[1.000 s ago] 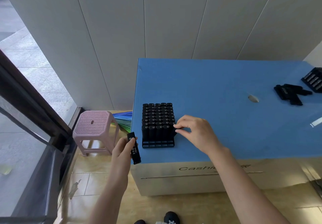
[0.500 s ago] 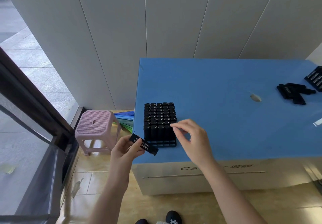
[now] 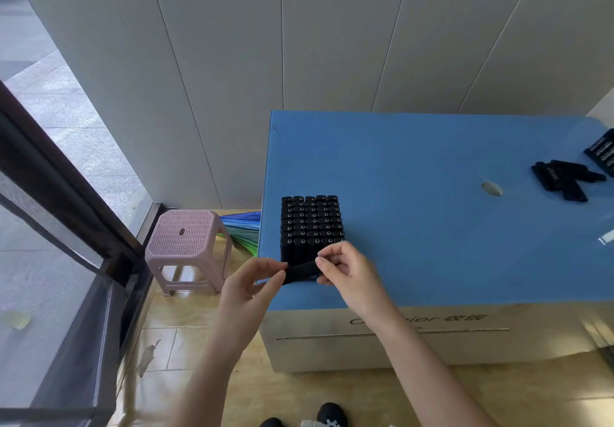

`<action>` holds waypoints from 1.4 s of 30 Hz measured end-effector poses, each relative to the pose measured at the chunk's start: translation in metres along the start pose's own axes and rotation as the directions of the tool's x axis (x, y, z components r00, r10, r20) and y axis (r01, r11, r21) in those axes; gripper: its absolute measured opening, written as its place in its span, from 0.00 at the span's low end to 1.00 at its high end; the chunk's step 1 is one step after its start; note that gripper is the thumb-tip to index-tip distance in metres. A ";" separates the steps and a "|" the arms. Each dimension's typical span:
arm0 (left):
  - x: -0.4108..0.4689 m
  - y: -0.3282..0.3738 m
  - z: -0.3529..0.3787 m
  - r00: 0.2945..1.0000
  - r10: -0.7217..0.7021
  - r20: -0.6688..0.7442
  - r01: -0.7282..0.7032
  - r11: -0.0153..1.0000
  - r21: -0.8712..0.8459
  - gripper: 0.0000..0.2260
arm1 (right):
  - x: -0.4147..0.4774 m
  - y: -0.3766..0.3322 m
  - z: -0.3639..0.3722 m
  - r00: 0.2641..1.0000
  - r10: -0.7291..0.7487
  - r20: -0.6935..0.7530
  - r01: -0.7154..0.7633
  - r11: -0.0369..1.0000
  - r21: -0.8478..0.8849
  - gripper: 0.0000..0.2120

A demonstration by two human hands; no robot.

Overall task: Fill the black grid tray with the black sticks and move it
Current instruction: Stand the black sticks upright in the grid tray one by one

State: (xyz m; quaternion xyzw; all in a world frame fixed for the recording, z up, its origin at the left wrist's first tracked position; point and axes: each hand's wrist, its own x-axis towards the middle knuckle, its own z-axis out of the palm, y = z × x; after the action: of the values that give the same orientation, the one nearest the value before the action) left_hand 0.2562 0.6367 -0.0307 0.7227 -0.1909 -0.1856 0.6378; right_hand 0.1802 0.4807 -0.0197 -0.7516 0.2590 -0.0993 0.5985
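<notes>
Black stick [image 3: 302, 272] lay roughly level, held crosswise at the near edge of the blue surface [image 3: 432, 227]. Left hand [image 3: 252, 280] pinched its left end and right hand [image 3: 349, 270] pinched its right end.

Judged step: pass the stick to one hand, then seat it.
- The taking hand should hold firmly before the other lets go.
- Turn the stick upright and line it up over a free cell.
- Press straight down, not sideways.

Black grid tray [image 3: 284, 259] stood just behind the stick, close to the surface's left edge, and looked nearly full. The hands hid any free front cell. Far right, well apart, loose sticks [image 3: 561, 180] lay piled beside a second tray [image 3: 603, 155].
</notes>
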 end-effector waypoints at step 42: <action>-0.004 0.017 0.028 0.909 0.156 0.386 -0.396 0.613 0.684 0.07 | -0.060 0.034 -0.052 0.918 -0.242 -0.314 -0.002 0.790 -0.613 0.08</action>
State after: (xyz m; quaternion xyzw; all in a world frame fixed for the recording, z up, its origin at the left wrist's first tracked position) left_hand 0.2383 0.6131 -0.0167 0.8461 -0.4509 -0.0918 0.2690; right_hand 0.0962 0.4620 -0.0281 -0.8840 0.3376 -0.1927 0.2598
